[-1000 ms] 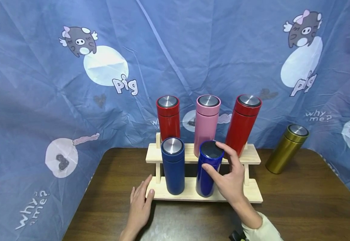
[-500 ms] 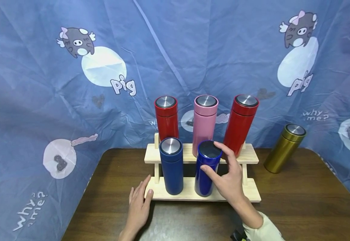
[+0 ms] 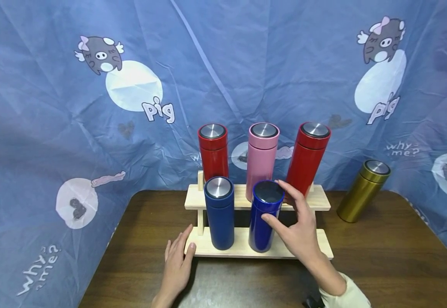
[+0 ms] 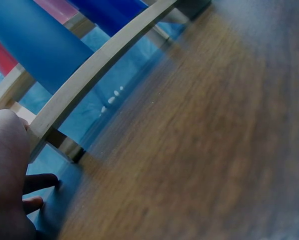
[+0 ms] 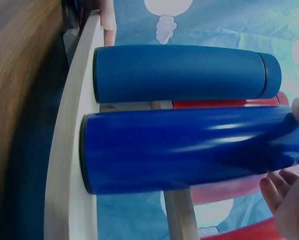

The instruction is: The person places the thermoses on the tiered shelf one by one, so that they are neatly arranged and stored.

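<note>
My right hand (image 3: 299, 229) is around the upper right side of a glossy blue thermos bottle (image 3: 262, 229), thumb in front and fingertips at the lid's rear edge, with a loosened, spread hold. That bottle stands upright on the lower tier of a two-tier wooden rack (image 3: 242, 252). To its left stands a matte dark blue thermos bottle (image 3: 221, 226). My left hand (image 3: 177, 263) touches the rack's lower left end with its fingers nearly straight. In the right wrist view, the glossy blue bottle (image 5: 189, 150) rests base-down on the shelf.
Behind, on the upper tier, stand a red bottle (image 3: 213, 156), a pink bottle (image 3: 262, 162) and a second red bottle (image 3: 309, 158). A gold bottle (image 3: 363, 192) stands on the brown table (image 3: 142, 222) right of the rack. Blue printed cloth (image 3: 223, 64) hangs behind.
My right hand has shifted slightly right against the glossy blue bottle, its thumb sliding toward the bottle's right side. The bottle stays in place. My left hand stays at the rack's end.
</note>
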